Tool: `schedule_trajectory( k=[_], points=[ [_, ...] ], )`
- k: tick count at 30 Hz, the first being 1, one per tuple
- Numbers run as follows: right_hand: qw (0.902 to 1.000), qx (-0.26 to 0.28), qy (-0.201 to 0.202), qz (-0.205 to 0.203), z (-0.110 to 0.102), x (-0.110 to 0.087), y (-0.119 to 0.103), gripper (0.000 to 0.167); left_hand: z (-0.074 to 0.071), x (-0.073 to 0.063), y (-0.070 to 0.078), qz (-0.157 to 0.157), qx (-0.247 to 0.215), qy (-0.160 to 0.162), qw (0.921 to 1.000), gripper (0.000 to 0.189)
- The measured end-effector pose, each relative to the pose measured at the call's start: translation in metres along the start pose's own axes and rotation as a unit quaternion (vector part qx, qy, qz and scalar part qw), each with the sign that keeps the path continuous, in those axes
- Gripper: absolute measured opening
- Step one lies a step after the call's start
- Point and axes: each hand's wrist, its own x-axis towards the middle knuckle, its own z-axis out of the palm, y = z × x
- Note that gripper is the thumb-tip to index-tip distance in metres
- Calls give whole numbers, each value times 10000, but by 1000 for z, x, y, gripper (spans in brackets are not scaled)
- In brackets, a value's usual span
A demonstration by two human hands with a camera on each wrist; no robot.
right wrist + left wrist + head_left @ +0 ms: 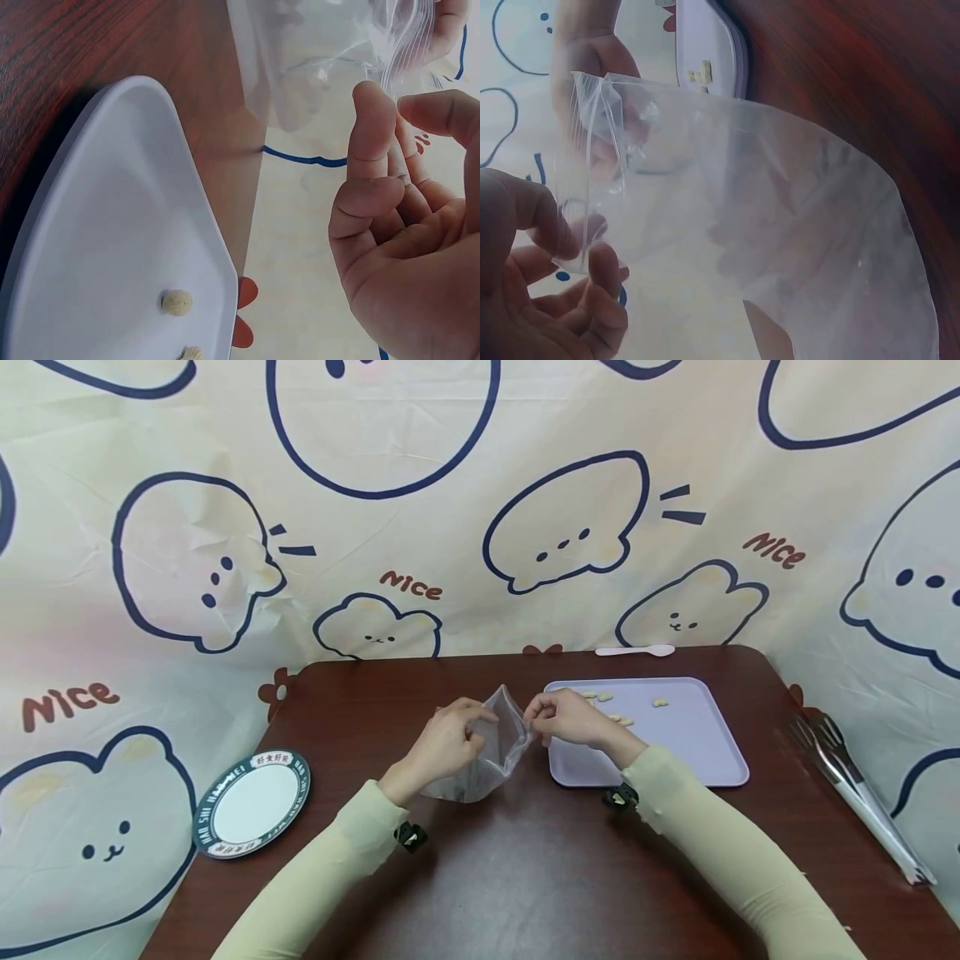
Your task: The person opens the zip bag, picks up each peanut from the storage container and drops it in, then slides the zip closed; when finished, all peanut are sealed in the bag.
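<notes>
A clear zip-lock bag (pixel 468 783) is held up over the table between the two hands, its mouth spread apart. At one side of the zip edge, the left hand (pixel 450 739) pinches the plastic between thumb and finger. The right hand (pixel 573 718) pinches the opposite side of the mouth, thumb and index finger meeting at the zip in the right wrist view. No contents show through the bag (pixel 825 217) in the left wrist view. Under the right forearm is a pale lilac tray (pixel 682 756) with several small, pale, peanut-like pieces (pixel 177 302) on it.
A white plate with a dark green rim (pixel 292 806) lies at the table's left edge. Metal tongs with fork-like ends (pixel 862 797) lie along the right edge. Behind the tray, a light spoon (pixel 637 651) rests at the back edge, close to the patterned cloth backdrop (pixel 465 552).
</notes>
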Motion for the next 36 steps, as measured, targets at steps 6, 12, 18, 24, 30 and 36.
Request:
schedule_trajectory(
  k=[6, 12, 18, 24, 30, 36],
  points=[
    [10000, 48, -34, 9, 2, 2, 2, 10, 2, 1, 3, -256, 282, 64, 9993, 37],
    [9999, 85, -96, -50, 3, 2, 2, 11, 4, 1, 2, -234, 394, 71, 9989, 31],
    [9998, -46, -190, -97, 3, 2, 1, 15, 7, 4, 3, -81, 120, -491, 9987, 46],
    [9997, -215, -95, -98, 2, 1, 0, 16, 11, 6, 5, -157, 38, -446, 9989, 49],
    [9998, -87, -93, 118, 2, 1, -1, 16, 13, 7, 7, -314, 165, -345, 9988, 59],
    [9977, 566, -359, -21, 3, 0, -3, 31, 13, 7, 9, -454, 287, -407, 9977, 64]
  ],
)
